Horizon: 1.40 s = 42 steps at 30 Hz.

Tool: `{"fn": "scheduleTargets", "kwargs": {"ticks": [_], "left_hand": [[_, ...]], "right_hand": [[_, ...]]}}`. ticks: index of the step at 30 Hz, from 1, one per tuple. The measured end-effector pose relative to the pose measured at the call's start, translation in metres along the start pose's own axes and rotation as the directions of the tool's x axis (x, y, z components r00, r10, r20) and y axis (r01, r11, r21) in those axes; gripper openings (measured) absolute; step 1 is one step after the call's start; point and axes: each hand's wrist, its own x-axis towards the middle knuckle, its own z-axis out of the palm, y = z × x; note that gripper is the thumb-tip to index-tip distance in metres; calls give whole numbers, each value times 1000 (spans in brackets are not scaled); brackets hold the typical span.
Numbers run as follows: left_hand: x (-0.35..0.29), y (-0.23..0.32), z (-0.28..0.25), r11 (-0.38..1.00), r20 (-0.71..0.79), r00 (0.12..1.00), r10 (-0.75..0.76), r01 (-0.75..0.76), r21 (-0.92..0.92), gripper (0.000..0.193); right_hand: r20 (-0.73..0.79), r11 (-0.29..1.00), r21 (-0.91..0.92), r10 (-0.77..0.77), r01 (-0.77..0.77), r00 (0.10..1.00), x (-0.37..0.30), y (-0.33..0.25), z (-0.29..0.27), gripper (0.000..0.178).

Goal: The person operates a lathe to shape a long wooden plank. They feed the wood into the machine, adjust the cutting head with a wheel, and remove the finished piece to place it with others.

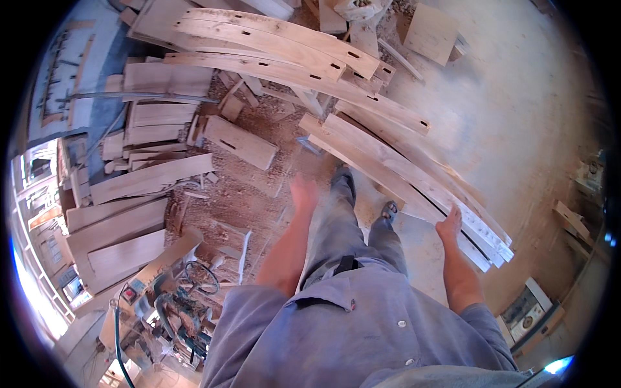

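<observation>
My right hand (449, 224) is at the near end of a stack of long pale wooden planks (394, 161), its fingers stretched out along the edge. Whether it touches the wood I cannot tell. My left hand (303, 193) hangs in front of my left leg, over the shavings, smeared by motion. Nothing is visible in it, and its fingers do not show clearly. Past the stack lie long curved boards with slots (259, 63), laid one beside another.
A short slotted board (240, 142) lies among wood shavings (259, 178). Cut boards (155, 123) are piled along the left. A machine with a handwheel (202, 277) stands at lower left. A square panel (431, 33) lies on the concrete floor (517, 110) at the far right.
</observation>
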Motion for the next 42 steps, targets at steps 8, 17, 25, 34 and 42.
{"fn": "scheduleTargets", "kwargs": {"ticks": [8, 17, 25, 34, 42], "left_hand": [[-177, -93, -51, 984, -29, 999, -16, 21, 178, 40], [-403, -173, -13, 943, 45, 990, -136, 116, 313, 50], [-431, -144, 12, 988, 213, 969, -125, 102, 114, 33], [-422, -45, 107, 618, 503, 860, 89, 348, -705, 39], [-540, -70, 153, 189, 464, 885, -34, 462, -867, 29]], "right_hand": [[-253, 959, -129, -280, 254, 926, -1, 58, -4, 81], [-18, 910, -160, -389, 382, 921, 66, 124, 5, 68], [106, 793, -76, -596, 604, 796, 22, 155, -33, 59], [359, 786, 368, -613, 497, 703, -173, 190, -57, 63], [138, 714, 242, -696, 657, 705, -360, 230, -70, 61]]}}
